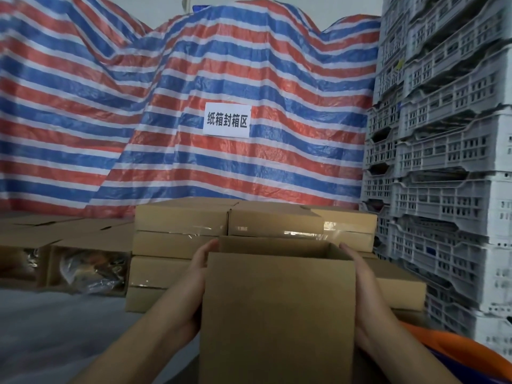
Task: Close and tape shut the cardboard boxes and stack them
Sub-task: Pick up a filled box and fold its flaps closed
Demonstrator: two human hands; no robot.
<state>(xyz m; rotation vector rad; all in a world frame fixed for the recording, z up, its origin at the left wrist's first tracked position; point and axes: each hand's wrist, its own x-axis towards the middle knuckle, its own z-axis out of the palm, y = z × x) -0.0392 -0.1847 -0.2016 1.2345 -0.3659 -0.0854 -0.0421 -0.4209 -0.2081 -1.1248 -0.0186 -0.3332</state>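
Plain brown box [278, 314], top open, lower centre, held between flat left hand [194, 284] and right hand [363, 281]; several taped boxes [182, 220] stacked behind.

A striped tarp [177, 92] hangs behind; grey plastic crates [443, 162] stack at right.

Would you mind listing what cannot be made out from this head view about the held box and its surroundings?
- Contents of the held box: hidden by its near wall.
- Left hand and right hand fingertips: behind the box sides.
- Box bottom: cut off by the lower frame edge.
- Items in the open boxes at left: dark, blurred.
- Orange object: cut off by the edge.
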